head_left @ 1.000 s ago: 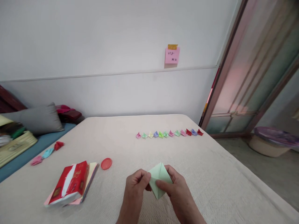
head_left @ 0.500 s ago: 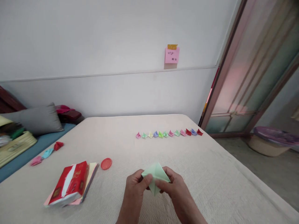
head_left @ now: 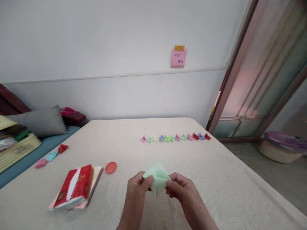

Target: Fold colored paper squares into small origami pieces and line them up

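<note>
Below my grip spreads the pale cloth [head_left: 216, 198]. My left hand [head_left: 139, 187] and right hand [head_left: 180, 187] are each clamped near opposite side corners of the green folded paper [head_left: 157, 175], held between them. Expect light, thin, easily creased stock: I judge gentle corner pinches best, clear of the centre crease [head_left: 156, 188].

Your table [head_left: 124, 137], under a pale textured cloth [head_left: 227, 195], carries a row of twelve small folded papers [head_left: 177, 137] toward its far right. To your left lie three more folded shapes [head_left: 52, 156], a round red disc [head_left: 111, 167], and a paper stack [head_left: 97, 175] beneath a red packet [head_left: 82, 183].
</note>
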`<state>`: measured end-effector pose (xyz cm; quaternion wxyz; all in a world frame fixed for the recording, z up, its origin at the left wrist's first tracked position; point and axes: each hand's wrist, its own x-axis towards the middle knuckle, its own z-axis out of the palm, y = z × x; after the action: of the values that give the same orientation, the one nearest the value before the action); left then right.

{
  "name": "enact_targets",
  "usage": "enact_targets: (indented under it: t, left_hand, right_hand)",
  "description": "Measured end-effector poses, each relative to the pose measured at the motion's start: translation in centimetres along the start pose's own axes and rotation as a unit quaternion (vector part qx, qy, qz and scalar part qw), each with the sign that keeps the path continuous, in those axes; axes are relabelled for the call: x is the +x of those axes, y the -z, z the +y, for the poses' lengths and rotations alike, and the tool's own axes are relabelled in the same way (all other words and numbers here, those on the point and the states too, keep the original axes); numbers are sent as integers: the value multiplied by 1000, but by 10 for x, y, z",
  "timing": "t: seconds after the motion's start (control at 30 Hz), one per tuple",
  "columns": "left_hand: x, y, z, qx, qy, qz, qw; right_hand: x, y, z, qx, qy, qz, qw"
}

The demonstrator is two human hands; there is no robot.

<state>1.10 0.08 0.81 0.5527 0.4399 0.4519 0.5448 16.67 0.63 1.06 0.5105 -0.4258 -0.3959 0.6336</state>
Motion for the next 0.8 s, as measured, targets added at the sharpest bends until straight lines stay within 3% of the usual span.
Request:
enact_targets:
  t: [0.27,0.67,0.8]
  left_hand:
    - [5,5,-1,59,-23,-1,998]
    - [5,5,3,36,1,-20,999]
    - [7,2,-1,45,3,-41,998]
  right_hand:
    - [1,-1,1,-21,-24,2,999]
    - [1,-2,-1,-45,-13,13,999]
    - [2,-7,0,-47,2,-14,999]
